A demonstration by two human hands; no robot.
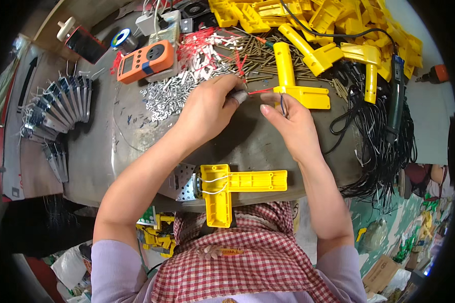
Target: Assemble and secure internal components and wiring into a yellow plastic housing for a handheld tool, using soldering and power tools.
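Observation:
My left hand (pixel 210 103) is closed in a pinch above the middle of the bench, with a pale cover on a fingertip. From that pinch a thin red wire (pixel 260 91) runs right toward my right hand (pixel 296 121). The thumb and fingers of my right hand are curled together, and a dark thin wire (pixel 283 105) loops over them. Just beyond lies a yellow T-shaped housing (pixel 303 96). Nearer me, at the bench edge, an open yellow housing half (pixel 218 209) holds two white wires leading to a perforated metal plate (pixel 184 183).
An orange meter (pixel 146 61), a solder spool (pixel 124 40) and metal blades with wires (pixel 68 101) lie left. Small metal parts (pixel 164 101), long screws (pixel 258 60) and piled yellow housings (pixel 333 20) cover the back. A soldering iron (pixel 397 96) and black cables (pixel 379 146) are right.

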